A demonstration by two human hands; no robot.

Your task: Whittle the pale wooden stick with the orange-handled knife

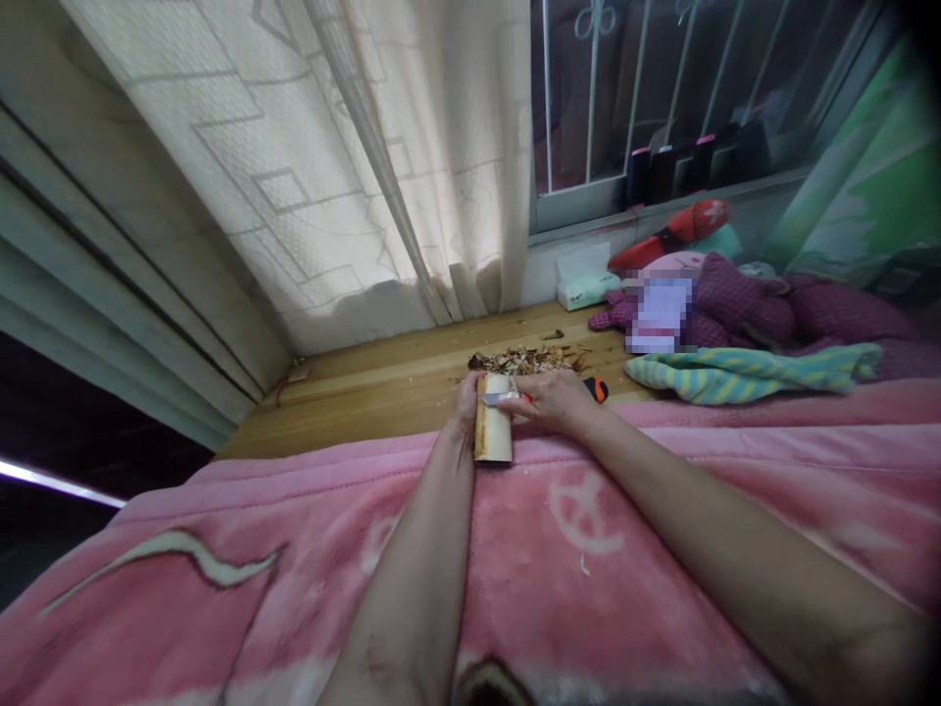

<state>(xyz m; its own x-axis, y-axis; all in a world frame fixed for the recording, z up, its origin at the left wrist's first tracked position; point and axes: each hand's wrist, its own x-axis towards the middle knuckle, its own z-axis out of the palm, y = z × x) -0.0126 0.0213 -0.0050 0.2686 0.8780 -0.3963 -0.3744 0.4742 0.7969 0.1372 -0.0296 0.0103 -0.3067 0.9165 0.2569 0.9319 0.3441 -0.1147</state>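
Note:
A pale, half-peeled piece of wood or bamboo (494,436), brown along its left side, points toward me over the edge of the pink blanket. My left hand (466,404) is closed around its left side, the fingers partly hidden. My right hand (557,400) grips a knife whose short blade (491,399) lies across the pale face of the piece. Black and orange (599,389) show beyond that hand, perhaps the end of the knife handle. Just behind both hands, a heap of curled brown and pale shavings (533,361) rests on the wooden board.
The wooden surface (353,397) runs below the curtain (470,196) and barred window. On the right are a blurred-out phone (660,314), a striped cloth (750,373), a purple plush (735,294) and a tissue pack (588,290). A pink blanket (573,588) covers the foreground.

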